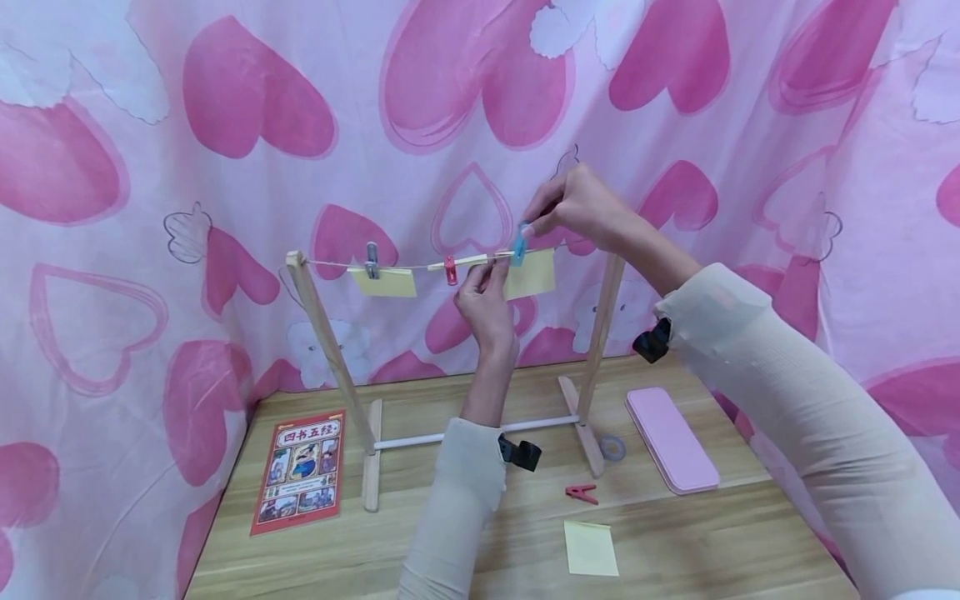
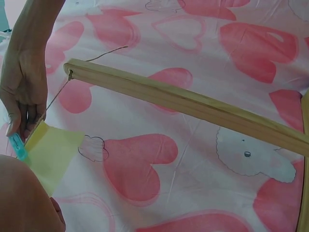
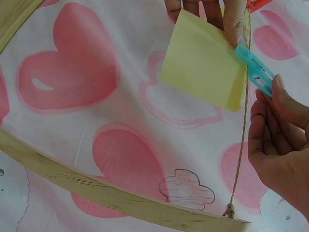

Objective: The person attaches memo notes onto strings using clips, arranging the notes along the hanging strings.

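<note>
My right hand (image 1: 581, 204) pinches a blue clothespin (image 1: 519, 244) by its upper end. The clothespin's other end sits at the string (image 3: 240, 154), over the top edge of a yellow sticky note (image 1: 534, 273). From below, my left hand (image 1: 486, 308) pinches that note at its upper left corner; in the right wrist view some of its fingers are behind the paper (image 3: 203, 63). Left of this hand, a red clothespin (image 1: 451, 270) clips another yellow paper, seen nearly edge-on. Farther left a grey clothespin (image 1: 372, 260) holds a yellow note (image 1: 393, 285) on the string.
The string spans a wooden frame with a left post (image 1: 330, 358), right post (image 1: 602, 333) and white crossbar (image 1: 408, 440). On the table lie a red booklet (image 1: 300, 473), a pink case (image 1: 672, 440), a tape roll (image 1: 612, 448), a red clothespin (image 1: 581, 494) and a yellow note (image 1: 591, 550).
</note>
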Demonstrator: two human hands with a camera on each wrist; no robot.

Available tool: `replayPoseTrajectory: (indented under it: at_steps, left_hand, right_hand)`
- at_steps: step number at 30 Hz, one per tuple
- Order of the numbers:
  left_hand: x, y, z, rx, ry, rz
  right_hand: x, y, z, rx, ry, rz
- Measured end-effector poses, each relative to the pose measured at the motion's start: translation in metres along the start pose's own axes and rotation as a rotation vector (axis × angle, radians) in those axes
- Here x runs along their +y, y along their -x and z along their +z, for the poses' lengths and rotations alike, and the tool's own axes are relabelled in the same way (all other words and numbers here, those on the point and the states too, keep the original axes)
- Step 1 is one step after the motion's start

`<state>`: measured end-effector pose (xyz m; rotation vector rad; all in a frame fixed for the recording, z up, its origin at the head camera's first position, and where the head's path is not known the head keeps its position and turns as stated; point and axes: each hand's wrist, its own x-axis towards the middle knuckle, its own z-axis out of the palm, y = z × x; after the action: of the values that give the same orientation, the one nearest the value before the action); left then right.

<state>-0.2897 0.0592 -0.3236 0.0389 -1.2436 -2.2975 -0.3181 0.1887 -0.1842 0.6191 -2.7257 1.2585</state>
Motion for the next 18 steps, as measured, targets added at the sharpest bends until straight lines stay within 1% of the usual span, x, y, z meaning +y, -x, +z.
replayPoseTrajectory:
  at_steps: [6,11,18]
  left_hand:
    - [0.0013,0.0011,-0.0005,-0.005,0.0,-0.012]
    - [0.0005,0.0011,-0.0012,-0.005,-0.001,-0.023]
    - [-0.0017,0.0026,-0.0049,-0.031,-0.003,-0.031]
  right_hand:
    - [-0.0004,-0.0001,0.0009,-0.03,0.014,-0.007]
    - [0.0007,0.0012,0.0005,-0.062,0.058,-0.002]
    - [0.0028,0.0031,-0.0007,-0.113,0.08,-0.01]
